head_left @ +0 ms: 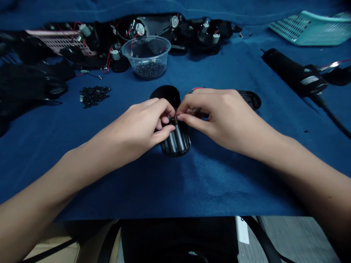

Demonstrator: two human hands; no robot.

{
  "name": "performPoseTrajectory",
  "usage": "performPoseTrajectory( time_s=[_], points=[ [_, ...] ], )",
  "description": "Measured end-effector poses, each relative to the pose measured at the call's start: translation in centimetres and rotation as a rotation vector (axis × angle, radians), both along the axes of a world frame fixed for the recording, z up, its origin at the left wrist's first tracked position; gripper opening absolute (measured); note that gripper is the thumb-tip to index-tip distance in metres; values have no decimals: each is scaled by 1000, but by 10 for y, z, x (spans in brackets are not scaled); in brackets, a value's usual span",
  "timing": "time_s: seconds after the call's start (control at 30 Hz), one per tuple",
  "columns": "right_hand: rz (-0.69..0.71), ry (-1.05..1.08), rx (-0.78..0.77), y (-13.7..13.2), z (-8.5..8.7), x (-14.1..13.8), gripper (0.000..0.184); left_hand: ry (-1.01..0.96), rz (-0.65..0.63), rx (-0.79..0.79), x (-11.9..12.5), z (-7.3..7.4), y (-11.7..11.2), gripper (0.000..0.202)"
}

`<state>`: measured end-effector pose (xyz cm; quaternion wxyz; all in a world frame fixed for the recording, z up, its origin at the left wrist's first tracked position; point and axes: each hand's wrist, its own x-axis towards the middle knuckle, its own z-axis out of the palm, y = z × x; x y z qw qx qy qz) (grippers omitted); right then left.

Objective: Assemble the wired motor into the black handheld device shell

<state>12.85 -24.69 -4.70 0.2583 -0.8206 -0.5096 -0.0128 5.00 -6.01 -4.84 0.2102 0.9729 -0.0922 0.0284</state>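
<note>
A black plastic housing [175, 144] with two rounded battery-like channels lies on the blue cloth in front of me. A small coil spring [176, 119] sits at the upper end of these channels. My left hand [145, 122] is closed over the housing's left side, thumb and forefinger bent around the spring's place. From the right, my right hand [216, 111] pinches at the spring between thumb and forefinger. The fingers hide part of the housing's middle. Behind my right hand, a black oval cover [251, 99] lies partly hidden.
A clear tub [150, 60] of small dark screws stands behind the housing. Small black parts [94, 96] lie in a pile at left. Wired assemblies [116, 58] and a pink basket [55, 39] are behind. At right are a corded black tool [294, 71] and a teal basket [304, 31].
</note>
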Motion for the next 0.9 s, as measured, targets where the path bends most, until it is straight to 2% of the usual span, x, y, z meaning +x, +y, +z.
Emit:
performPoseTrajectory(
  time_s=[0.2,0.5,0.7,0.9],
  points=[
    [-2,-18,-11,2,-2,0,14,-21,-9,28,-1,0,0,17],
    [53,-121,8,3,-8,2,14,-106,-12,22,-4,-9,1,15],
    [59,-86,-2,2,-6,4,15,-112,0,-4,-3,-11,-2,14],
    [28,39,-37,1,-1,7,16,-108,20,-29,-4,-9,-3,14]
  ],
)
